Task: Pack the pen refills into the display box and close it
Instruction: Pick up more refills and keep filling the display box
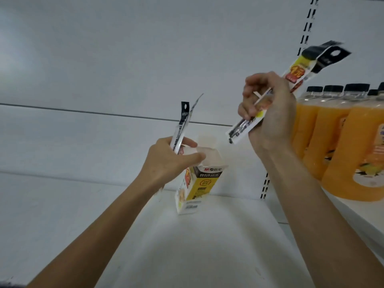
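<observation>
Head view is showing both my arms reaching out over a white shelf (187, 246); my left hand (166, 159) is curling its fingers (195, 157) around the open top of the display box (197, 183), thumb on the near side and the others wrapping the far side, and between them I am also pinching a slim refill packet (180, 129) that is standing nearly upright, its black hang tab pointing up above my knuckles and its lower end dipping into the box mouth; the box is standing on the shelf just below that hand, tilting a little, its flaps (207, 142) standing open just right of my fingertips, its yellow and white printed face turned toward me. My right hand (270, 117) is raised higher and well apart to the right; its fingers (249, 100) are closing tightly around a bundle of refill packets (291, 86) held at a slant, the black tabs sticking out up and to the right past my knuckles, the printed lower ends poking out down and to the left below my palm; how many packets are in the bundle I cannot tell. Beyond that hand, further right, a row of orange juice bottles (332, 132) with black caps is standing on a neighbouring shelf.
</observation>
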`<state>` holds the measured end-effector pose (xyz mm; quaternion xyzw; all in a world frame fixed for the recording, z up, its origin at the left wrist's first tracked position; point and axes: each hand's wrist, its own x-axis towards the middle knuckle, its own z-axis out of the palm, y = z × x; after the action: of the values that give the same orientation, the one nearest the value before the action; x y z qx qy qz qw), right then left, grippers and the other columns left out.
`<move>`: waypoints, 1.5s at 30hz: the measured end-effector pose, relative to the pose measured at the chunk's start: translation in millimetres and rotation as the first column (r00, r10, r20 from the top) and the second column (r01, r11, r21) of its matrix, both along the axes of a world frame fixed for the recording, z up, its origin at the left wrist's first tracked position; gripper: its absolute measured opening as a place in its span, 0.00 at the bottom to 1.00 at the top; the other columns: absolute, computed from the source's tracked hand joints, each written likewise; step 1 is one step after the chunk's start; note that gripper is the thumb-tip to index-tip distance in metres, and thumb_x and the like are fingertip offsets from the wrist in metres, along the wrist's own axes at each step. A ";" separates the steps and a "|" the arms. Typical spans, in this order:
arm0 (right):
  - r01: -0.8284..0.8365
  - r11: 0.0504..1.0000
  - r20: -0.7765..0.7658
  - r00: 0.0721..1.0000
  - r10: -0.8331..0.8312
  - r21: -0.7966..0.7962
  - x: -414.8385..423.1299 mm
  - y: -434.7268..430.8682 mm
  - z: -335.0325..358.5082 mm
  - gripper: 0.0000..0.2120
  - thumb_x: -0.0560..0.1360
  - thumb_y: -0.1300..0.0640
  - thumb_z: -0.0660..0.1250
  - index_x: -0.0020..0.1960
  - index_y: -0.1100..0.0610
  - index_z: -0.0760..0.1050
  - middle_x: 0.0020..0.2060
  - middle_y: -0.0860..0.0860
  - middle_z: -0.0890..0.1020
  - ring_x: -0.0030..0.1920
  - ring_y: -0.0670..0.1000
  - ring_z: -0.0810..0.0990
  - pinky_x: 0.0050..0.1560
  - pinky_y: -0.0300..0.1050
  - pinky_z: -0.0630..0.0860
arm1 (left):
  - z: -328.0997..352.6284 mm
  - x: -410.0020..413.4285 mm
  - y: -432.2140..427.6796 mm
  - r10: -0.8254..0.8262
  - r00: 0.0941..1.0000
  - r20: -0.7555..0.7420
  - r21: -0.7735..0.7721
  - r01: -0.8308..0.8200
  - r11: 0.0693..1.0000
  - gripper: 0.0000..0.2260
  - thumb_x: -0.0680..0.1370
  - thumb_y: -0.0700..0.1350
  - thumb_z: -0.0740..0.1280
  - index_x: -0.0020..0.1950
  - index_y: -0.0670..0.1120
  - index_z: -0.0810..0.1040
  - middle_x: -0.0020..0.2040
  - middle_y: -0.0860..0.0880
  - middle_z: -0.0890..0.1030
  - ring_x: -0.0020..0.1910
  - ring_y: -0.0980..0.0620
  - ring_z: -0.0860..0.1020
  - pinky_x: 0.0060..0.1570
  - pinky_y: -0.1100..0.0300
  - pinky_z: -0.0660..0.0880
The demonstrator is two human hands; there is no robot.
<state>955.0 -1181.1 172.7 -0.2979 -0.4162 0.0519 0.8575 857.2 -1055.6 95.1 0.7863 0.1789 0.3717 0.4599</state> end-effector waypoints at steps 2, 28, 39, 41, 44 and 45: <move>-0.017 0.998 0.026 0.999 0.019 -0.057 -2.0 10.4 0.5 0.13 0.77 0.64 0.57 0.34 0.62 0.73 0.25 0.52 0.73 0.20 0.46 0.64 0.22 0.37 0.62 | -0.2 0.9 -1.1 -0.017 1.000 -0.020 -0.004 0.017 1.000 0.10 0.65 0.51 0.75 0.44 0.55 0.79 0.43 0.54 0.79 0.40 0.58 0.77 0.34 0.65 0.70; 0.672 0.508 0.740 0.665 -0.096 -0.538 -44.1 52.9 -31.3 0.13 0.70 0.45 0.69 0.40 0.56 0.78 0.43 0.50 0.80 0.41 0.45 0.77 0.39 0.37 0.73 | 2.1 -17.0 0.0 0.204 0.979 -0.016 0.197 -0.197 0.960 0.06 0.72 0.48 0.67 0.38 0.50 0.72 0.30 0.55 0.73 0.26 0.59 0.71 0.22 0.72 0.65; 0.428 0.799 0.343 0.892 -0.296 -0.422 3.7 11.6 3.0 0.08 0.78 0.60 0.60 0.39 0.55 0.68 0.31 0.50 0.73 0.25 0.45 0.70 0.26 0.39 0.69 | -5.7 -28.4 10.5 0.234 0.972 -0.014 0.171 -0.229 0.958 0.10 0.70 0.55 0.70 0.47 0.52 0.77 0.47 0.53 0.77 0.39 0.60 0.73 0.31 0.70 0.65; 0.481 0.706 0.449 0.857 -0.253 -0.521 3.1 16.3 -11.1 0.08 0.77 0.59 0.61 0.40 0.56 0.69 0.31 0.51 0.74 0.27 0.46 0.71 0.27 0.40 0.68 | -6.4 -26.4 7.4 0.227 0.974 -0.001 0.169 -0.224 0.960 0.10 0.70 0.54 0.70 0.48 0.52 0.77 0.47 0.53 0.77 0.38 0.60 0.73 0.31 0.70 0.65; 0.630 0.416 0.680 0.732 -0.039 -0.656 -1.9 23.5 -30.8 0.10 0.76 0.50 0.63 0.45 0.57 0.76 0.37 0.49 0.78 0.36 0.45 0.75 0.35 0.39 0.69 | -8.1 -24.6 4.1 0.218 0.976 0.026 0.164 -0.219 0.962 0.09 0.70 0.53 0.70 0.47 0.52 0.77 0.46 0.54 0.77 0.39 0.60 0.74 0.32 0.70 0.66; 0.630 0.380 0.684 0.729 0.011 -0.677 -1.1 24.9 -37.6 0.15 0.75 0.44 0.63 0.48 0.56 0.77 0.41 0.46 0.79 0.41 0.43 0.76 0.39 0.39 0.71 | -8.8 -25.2 4.1 0.218 0.975 0.032 0.160 -0.220 0.962 0.09 0.71 0.53 0.70 0.48 0.52 0.77 0.46 0.54 0.77 0.39 0.60 0.74 0.32 0.70 0.66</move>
<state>953.8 -1156.2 135.1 -0.7746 -0.4988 -0.0079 0.3887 832.1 -1051.5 86.4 0.7940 0.2307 0.4392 0.3514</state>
